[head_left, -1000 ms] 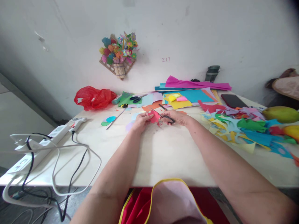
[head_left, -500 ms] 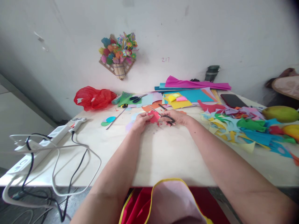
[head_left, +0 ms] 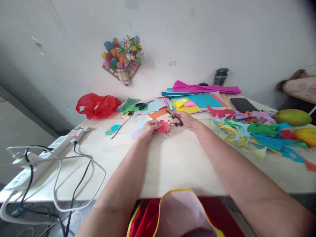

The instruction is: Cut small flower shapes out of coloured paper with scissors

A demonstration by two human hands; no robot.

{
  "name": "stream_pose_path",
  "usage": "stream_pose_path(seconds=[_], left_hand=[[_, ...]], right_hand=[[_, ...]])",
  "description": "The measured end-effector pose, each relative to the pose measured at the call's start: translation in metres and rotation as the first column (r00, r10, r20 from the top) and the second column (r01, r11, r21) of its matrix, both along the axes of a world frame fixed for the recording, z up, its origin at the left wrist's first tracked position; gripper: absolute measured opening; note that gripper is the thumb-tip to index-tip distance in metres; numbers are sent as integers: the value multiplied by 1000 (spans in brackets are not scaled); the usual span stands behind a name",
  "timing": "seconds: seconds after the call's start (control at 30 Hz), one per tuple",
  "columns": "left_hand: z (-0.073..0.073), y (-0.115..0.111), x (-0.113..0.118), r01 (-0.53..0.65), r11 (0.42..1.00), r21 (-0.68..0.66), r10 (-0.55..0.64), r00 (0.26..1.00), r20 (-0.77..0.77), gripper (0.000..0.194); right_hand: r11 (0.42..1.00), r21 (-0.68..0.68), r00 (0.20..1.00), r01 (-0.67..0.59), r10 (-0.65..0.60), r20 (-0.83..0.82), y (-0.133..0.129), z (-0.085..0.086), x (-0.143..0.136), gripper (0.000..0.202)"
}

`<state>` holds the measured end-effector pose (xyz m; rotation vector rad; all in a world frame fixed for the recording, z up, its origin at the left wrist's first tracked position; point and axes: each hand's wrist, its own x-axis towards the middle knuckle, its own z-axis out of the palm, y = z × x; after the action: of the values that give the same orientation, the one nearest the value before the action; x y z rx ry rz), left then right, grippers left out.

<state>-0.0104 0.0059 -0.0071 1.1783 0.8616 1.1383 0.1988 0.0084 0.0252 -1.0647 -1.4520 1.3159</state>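
Observation:
Between the thumb and fingers of my left hand (head_left: pixel 148 129) is a red paper flower (head_left: pixel 162 126) with rounded, scalloped petals. My right hand (head_left: pixel 184 120) grips a pair of scissors (head_left: pixel 176 119) with black handles, just right of the flower. The blades point up and away, apart from the paper. Tiny red snippets lie on the table (head_left: pixel 172 164) below the flower. An orange paper piece (head_left: pixel 158 113) and pale blue and lilac pieces lie just beyond my left hand.
Paper scraps (head_left: pixel 256 131) and a mango-like fruit (head_left: pixel 292 117) cover the right side, near a phone (head_left: pixel 244 104). Coloured sheets (head_left: pixel 204 100) are stacked behind. A red plastic bag (head_left: pixel 98 105), second scissors (head_left: pixel 142 105) and paper circles (head_left: pixel 115 127) lie left. A power strip (head_left: pixel 37 164) with cables fills the near left.
The scissors have come away from the red flower, and their blades now point more upward. The flower is turned more flat toward me. The whole view has shifted slightly.

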Motion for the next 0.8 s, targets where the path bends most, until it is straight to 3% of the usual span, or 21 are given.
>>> stream_pose_path(seconds=[0.37, 0.57, 0.8], left_hand=[[-1, -2, 0, 80, 997, 6, -80, 995, -57, 36], [-3, 1, 2, -1, 1000, 20, 1, 1000, 10, 32], [-1, -1, 3, -41, 999, 3, 41, 997, 70, 33]], right_hand=[[999, 29, 999, -24, 25, -24, -7, 2, -15, 28], [1000, 6, 1000, -2, 2, 5, -9, 4, -21, 27], [999, -44, 996, -25, 22, -81, -9, 2, -22, 26]])
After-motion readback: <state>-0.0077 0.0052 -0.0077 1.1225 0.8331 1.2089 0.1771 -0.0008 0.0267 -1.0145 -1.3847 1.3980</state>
